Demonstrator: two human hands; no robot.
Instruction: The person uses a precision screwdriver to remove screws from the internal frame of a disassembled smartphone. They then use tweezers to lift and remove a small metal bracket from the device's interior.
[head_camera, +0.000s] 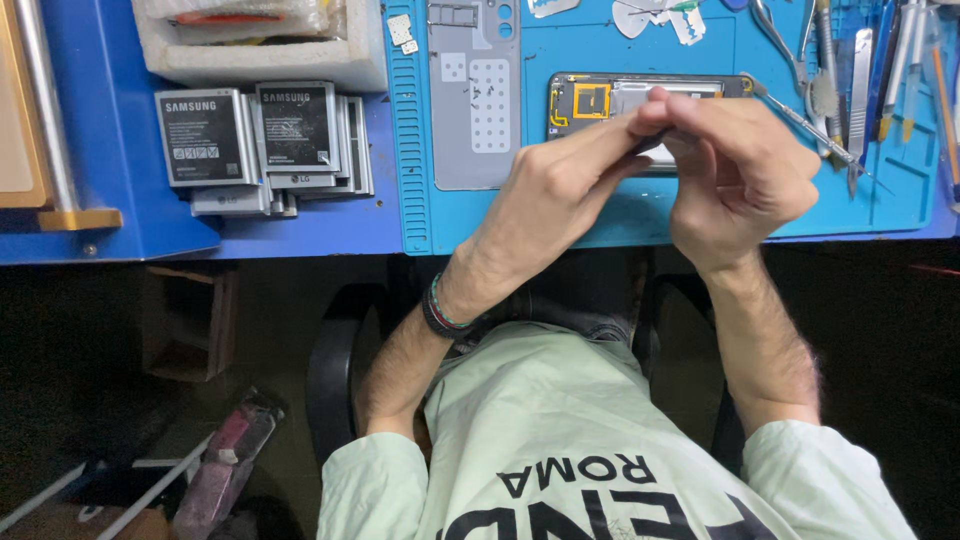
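Over the blue work mat (600, 225), near its front edge: left hand (545, 195) and right hand (735, 165) meeting fingertip to fingertip, both pinched narrow on a small dark part (652, 143), too hidden to tell its kind. Just behind the hands, flat on the mat: an opened phone (600, 98), insides showing, right half hidden by the fingers. Left of the phone on the mat: a grey back cover (473, 95), with bare mat between it and the left hand. Right of the phone: tweezers (800, 120), tip almost touching the phone's corner, then a crowded row of hand tools (880, 70) toward the mat's right edge. Beyond the mat's left edge: stacked batteries (260, 145) on the blue bench, well apart from the hands
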